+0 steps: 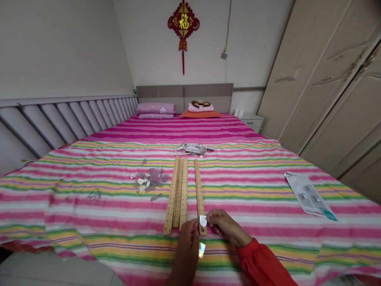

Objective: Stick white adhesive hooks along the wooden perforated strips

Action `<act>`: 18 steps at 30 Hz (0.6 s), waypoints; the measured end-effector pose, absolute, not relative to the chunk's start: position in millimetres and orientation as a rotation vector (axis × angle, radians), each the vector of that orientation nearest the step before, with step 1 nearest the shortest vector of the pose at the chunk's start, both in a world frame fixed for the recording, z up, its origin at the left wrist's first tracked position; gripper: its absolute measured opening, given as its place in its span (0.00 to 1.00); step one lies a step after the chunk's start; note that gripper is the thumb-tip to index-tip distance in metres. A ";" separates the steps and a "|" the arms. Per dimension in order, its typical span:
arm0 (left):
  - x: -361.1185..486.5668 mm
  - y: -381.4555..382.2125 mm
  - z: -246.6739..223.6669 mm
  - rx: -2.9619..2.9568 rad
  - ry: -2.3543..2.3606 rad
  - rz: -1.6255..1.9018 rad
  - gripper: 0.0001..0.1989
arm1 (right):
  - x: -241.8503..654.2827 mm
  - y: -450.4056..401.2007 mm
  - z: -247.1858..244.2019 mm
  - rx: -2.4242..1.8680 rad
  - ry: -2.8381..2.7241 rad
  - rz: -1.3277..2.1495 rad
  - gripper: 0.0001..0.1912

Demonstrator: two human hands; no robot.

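Note:
A white adhesive hook point(203, 220) with a small metal hook at its lower end is over the near end of a perforated wooden strip point(199, 184). My right hand point(228, 227), in a red sleeve, has its fingers pinched at the hook's right edge. Just left of the hook, my left hand point(188, 242) is curled closed, its fingertips by the strip's edge; what they grip is hidden. Several similar wooden strips point(183, 186) lie side by side to the left. A small shiny clear piece point(201, 250) is on the striped sheet below the hook.
Left of the strips lies a pile of clear and white scraps point(151, 178). A clear plastic packet point(193, 149) sits beyond them. On the right is a blister card point(309, 195) with clear hooks. Folded bedding point(156, 108) rests by the headboard point(163, 91); a rail point(68, 115) runs along the left.

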State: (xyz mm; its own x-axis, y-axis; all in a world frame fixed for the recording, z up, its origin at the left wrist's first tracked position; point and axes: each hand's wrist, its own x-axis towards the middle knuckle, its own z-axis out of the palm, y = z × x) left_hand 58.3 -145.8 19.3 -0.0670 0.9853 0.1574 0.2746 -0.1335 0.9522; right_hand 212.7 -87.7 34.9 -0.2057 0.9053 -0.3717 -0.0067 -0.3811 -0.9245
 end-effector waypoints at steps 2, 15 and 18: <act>57.4 -144.9 18.9 1.606 1.417 1.227 0.18 | 212.2 -87.3 34.8 -1.355 -1.113 1.671 0.07; 49.9 -140.2 37.6 1.929 1.592 0.587 0.25 | 211.0 -82.1 35.8 -1.390 -1.105 1.651 0.06; 53.2 -138.7 48.3 1.959 1.637 0.434 0.27 | 210.6 -81.5 35.8 -1.407 -1.098 1.650 0.06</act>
